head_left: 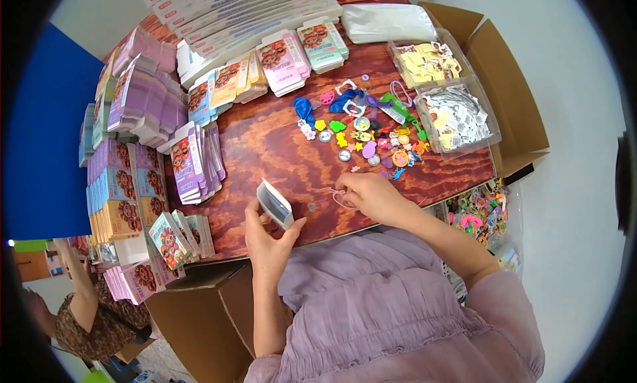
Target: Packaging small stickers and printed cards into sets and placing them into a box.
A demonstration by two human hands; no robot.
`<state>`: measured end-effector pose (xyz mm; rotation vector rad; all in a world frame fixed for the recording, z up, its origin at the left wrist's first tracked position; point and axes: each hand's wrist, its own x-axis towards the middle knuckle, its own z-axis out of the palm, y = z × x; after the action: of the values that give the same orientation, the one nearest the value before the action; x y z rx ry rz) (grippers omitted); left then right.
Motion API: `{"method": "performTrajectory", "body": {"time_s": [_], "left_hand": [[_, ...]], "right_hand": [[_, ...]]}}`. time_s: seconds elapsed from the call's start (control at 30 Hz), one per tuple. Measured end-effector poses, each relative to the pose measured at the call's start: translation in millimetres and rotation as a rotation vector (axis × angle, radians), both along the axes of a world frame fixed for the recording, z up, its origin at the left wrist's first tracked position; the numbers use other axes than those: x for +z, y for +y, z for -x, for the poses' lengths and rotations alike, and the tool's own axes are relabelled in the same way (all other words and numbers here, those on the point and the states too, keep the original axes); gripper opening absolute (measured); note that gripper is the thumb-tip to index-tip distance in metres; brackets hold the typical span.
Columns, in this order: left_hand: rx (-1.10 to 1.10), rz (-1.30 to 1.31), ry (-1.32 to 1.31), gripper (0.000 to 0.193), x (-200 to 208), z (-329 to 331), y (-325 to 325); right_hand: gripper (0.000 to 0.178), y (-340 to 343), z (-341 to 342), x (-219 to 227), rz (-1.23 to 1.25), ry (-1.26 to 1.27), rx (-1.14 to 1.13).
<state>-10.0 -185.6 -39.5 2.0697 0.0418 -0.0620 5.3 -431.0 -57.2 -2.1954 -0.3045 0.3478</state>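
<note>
Upright in my left hand [268, 249] is a small white-edged carton [275, 205], its mouth facing up, with something dark and greyish showing inside that I cannot make out. My fingers and thumb close on its two sides. To the right, my right hand [373, 196] pinches a thin pink loop of cord [344, 202] just above the table. A tiny clear or pinkish piece [311, 207] lies between the two hands. Beyond my right hand spreads a pile of small colourful toys and trinkets [369, 144], with blue balloon-like pieces [303, 111] at its far left.
Flat printed cartons [192, 162] stand in stacks along the left and back. Filled cartons [174, 239] sit near the left edge. Plastic tubs of yellow pieces [430, 63] and white packets [458, 117] stand at right, beside a cardboard box [514, 97]. Another person [86, 316] is at lower left.
</note>
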Motion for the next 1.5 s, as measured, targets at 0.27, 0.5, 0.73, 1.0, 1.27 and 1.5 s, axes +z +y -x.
{"method": "performTrajectory", "body": {"time_s": [0.27,0.5,0.73,1.0,1.27,1.5], "left_hand": [[-0.019,-0.108,-0.002,0.071,9,15,-7],[-0.136,-0.348,-0.200,0.072,3,16,-8],[-0.165,-0.347,-0.181,0.070,6,15,-13],[-0.206,-0.417,-0.125,0.066,13,15,-18],[-0.242,-0.436,-0.188,0.064,16,14,-35],[-0.248,-0.541,-0.146,0.065,13,13,-40]], "right_hand": [[0.021,10,3,-5,0.240,-0.118,0.011],[0.028,9,16,4,0.155,-0.204,-0.081],[0.032,9,12,1,0.290,-0.164,-0.098],[0.018,-6,10,6,0.019,-0.198,-0.093],[0.015,-1,-3,70,-0.869,0.512,-0.210],[0.015,25,6,42,-0.338,0.048,-0.199]]}}
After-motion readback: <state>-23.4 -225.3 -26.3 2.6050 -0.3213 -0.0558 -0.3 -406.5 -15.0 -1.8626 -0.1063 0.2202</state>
